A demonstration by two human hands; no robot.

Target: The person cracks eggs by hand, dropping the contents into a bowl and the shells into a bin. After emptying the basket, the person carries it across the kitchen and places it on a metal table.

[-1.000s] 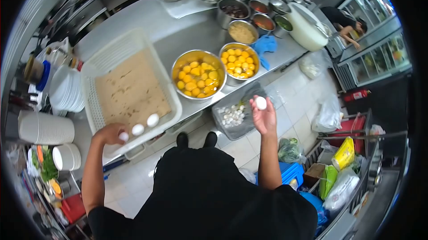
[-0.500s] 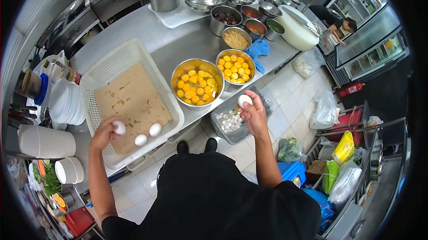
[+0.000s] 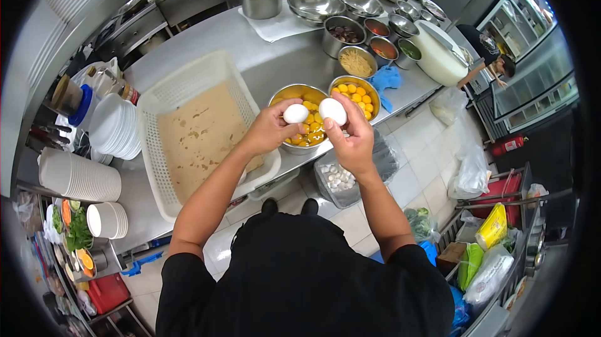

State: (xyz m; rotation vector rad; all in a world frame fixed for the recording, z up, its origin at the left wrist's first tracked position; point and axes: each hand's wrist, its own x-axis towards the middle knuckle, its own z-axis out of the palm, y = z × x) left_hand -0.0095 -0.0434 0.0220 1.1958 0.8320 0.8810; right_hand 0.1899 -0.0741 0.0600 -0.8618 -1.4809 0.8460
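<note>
My left hand (image 3: pixel 266 130) pinches a white egg (image 3: pixel 296 113) over a metal bowl (image 3: pixel 280 91) that contains many yolks and clear egg white. Close beside it, my right hand (image 3: pixel 355 143) grips a second white egg (image 3: pixel 333 111). The two eggs are a small gap apart, and both look whole. To the right stands another metal bowl (image 3: pixel 378 103) of yolks, partly covered by my right fingers. At left is a white perforated basket (image 3: pixel 148 143) lined with stained brown cardboard (image 3: pixel 194 136); my left forearm hides its near right corner.
Below the counter edge, a lined bin (image 3: pixel 354 196) holds eggshells. Noodles (image 3: pixel 355 61), a blue cloth (image 3: pixel 386 78) and several metal bowls stand farther back. Stacked plates (image 3: pixel 113 127) and white containers (image 3: pixel 78 174) line the left. A co-worker (image 3: pixel 491 52) bends by the fridge.
My left hand has lifted an egg from the basket and carried it right, over the bowl. My right hand has brought its egg left beside it. The view has shifted slightly.
</note>
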